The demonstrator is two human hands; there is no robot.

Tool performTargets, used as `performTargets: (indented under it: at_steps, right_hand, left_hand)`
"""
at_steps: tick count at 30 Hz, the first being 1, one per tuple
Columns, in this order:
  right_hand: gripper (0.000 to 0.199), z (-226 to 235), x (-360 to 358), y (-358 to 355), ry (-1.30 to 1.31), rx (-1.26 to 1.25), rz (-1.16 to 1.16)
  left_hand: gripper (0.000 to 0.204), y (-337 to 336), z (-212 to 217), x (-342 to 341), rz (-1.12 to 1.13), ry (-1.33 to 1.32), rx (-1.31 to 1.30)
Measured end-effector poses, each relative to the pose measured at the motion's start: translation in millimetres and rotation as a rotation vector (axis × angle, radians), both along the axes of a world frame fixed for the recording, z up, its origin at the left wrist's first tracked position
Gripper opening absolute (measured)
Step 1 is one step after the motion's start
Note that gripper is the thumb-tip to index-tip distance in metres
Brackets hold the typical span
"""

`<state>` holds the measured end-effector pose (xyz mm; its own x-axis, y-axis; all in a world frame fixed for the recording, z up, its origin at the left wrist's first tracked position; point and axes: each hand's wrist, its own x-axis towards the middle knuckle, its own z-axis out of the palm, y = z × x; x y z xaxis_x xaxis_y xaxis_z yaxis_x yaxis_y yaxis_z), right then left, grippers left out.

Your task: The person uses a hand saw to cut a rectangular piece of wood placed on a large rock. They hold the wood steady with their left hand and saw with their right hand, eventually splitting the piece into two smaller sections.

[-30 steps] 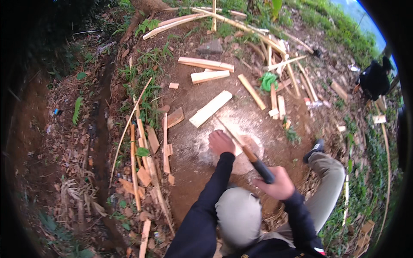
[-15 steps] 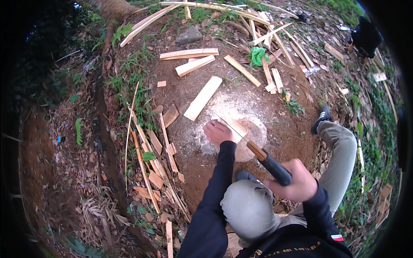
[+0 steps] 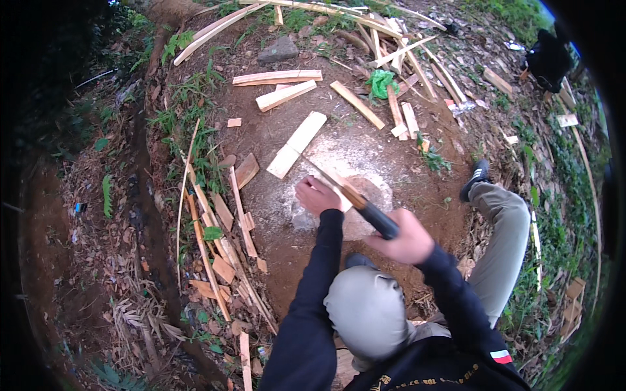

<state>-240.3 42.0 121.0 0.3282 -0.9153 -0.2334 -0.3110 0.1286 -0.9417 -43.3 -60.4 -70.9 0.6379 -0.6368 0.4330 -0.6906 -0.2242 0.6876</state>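
Observation:
My right hand is closed round the black grip of a machete, whose wooden collar leads to a long, thin blade seen nearly edge-on. The blade slants up and left, over a pale piece of wood. My left hand has its fingers curled at that wood, which it appears to grip; the blade and hand hide much of the piece. Under it is a round, low chopping block, ringed by whitish dust and chips. A pale board lies just beyond my left hand.
Cut planks lie farther off, near a grey stone and a green plastic bag. Long strips and offcuts line the left side. My bent knee is close below the block. A dark bag-like object stands far right.
My right hand has moved forward and left with the machete, bringing the blade farther over the wood. My left hand stays at the piece. The whole view has shifted slightly.

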Motion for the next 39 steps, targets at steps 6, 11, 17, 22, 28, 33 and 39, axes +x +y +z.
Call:
performTargets:
  at_steps: [6, 11, 17, 22, 28, 33, 39]
  right_hand:
    - [0.025, 62, -38, 45, 0.059, 0.067, 0.161]
    - [0.034, -25, 4, 7, -0.002, -0.058, -0.061]
    - [0.023, 43, -35, 63, 0.050, 0.096, 0.074]
    - [0.026, -36, -25, 58, -0.031, 0.096, -0.100]
    - [0.018, -7, -41, 64, 0.139, -0.007, 0.106]
    - [0.019, -3, -36, 60, 0.065, 0.059, 0.058]
    - [0.018, -5, -44, 51, -0.028, -0.017, 0.121]
  left_hand:
    - [0.029, 14, 6, 12, 0.075, -0.087, 0.051]
    - [0.030, 3, 12, -6, 0.060, 0.016, 0.092]
    - [0.025, 15, 9, 10, 0.053, 0.029, 0.077]
    - [0.026, 11, 13, 7, 0.075, 0.072, 0.104]
    - [0.027, 13, 9, 11, 0.053, 0.053, 0.077]
    - [0.029, 12, 8, 12, 0.052, 0.018, 0.138]
    - [0.034, 6, 3, 13, 0.012, 0.041, 0.057]
